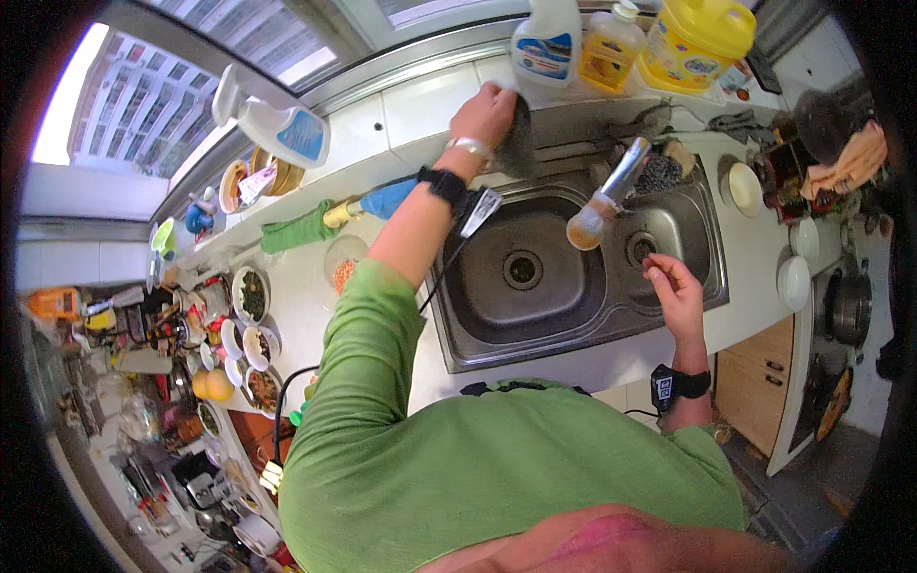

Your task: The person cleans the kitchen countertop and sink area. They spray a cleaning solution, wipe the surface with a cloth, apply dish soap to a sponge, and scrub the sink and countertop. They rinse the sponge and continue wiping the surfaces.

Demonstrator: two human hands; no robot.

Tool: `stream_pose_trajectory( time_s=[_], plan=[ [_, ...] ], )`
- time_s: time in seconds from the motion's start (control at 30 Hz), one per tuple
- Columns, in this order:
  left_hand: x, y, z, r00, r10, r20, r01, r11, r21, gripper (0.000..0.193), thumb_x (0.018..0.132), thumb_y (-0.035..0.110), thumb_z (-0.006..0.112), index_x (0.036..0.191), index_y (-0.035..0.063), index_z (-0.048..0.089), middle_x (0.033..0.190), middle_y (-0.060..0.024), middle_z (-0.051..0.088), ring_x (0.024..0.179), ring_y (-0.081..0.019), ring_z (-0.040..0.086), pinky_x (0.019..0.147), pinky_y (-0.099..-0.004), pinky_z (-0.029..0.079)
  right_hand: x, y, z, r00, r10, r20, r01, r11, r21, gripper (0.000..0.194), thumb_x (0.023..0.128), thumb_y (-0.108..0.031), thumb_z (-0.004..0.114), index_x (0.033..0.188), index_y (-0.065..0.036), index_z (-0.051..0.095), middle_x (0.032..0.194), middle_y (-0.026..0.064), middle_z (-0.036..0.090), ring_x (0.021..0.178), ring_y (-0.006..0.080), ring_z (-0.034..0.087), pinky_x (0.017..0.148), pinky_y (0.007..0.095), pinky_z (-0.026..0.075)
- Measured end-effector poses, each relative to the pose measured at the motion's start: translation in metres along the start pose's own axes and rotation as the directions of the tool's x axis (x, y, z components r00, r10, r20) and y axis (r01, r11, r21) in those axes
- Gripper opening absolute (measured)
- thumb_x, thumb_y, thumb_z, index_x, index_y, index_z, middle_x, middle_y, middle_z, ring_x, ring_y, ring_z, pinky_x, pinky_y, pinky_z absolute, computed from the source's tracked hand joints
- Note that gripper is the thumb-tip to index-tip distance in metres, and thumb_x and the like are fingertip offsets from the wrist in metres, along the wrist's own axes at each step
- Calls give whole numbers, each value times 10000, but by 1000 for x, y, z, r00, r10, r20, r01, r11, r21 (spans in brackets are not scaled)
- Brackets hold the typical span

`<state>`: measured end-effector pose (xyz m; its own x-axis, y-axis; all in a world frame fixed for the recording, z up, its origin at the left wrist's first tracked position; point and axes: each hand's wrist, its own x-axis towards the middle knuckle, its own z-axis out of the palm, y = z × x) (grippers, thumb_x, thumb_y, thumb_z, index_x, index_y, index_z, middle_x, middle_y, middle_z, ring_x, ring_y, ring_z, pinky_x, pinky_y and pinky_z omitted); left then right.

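Note:
At the tiled window ledge, my left hand (486, 118) is closed on a dark cloth or pad (519, 136), which is blurred. The dark thing hangs down the wall behind the large basin (494, 294) of the stainless steel sink. Over the small basin (684, 229) is my right hand (675, 286), thumb and fingertips close together. A small dark spot shows at those fingertips; whether it is something held is unclear. Between the two basins rises the chrome faucet (623, 175), with a pale, cloudy end piece (591, 225). A dark scrubber (659, 174) lies behind the small basin.
On the ledge stand a white spray bottle (286, 132), a white cleaner bottle (548, 46), a yellow liquid bottle (610, 50) and a yellow jug (695, 46). Left of the sink are a green cloth (297, 228), a clear bowl (346, 268) and food bowls (251, 294). White bowls (794, 283) stand right.

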<state>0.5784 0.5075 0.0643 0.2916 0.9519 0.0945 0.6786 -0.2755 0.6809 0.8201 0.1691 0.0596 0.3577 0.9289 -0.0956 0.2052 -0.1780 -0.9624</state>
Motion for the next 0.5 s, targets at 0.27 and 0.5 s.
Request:
stream_pose_trajectory(
  time_s=[0.27,0.5],
  plan=[
    [25,24,8,999,-54,5,54,997,-47,575,916,484,400,1211,3,509,1054,-270,679,997,-445,640,886,-470,484,-16,3,5,996,46,77,-33,986,-164,221,966,-88,600,1157,13,647,1013,32,687,879,92,623,772,241,499],
    [47,14,17,974,-211,83,211,977,15,438,931,352,507,1153,-4,633,1095,-304,645,1012,-476,621,893,-483,497,2,-10,-9,987,-82,-139,57,984,-171,196,932,-76,635,1102,14,673,947,60,716,844,94,631,763,248,501]
  ],
)
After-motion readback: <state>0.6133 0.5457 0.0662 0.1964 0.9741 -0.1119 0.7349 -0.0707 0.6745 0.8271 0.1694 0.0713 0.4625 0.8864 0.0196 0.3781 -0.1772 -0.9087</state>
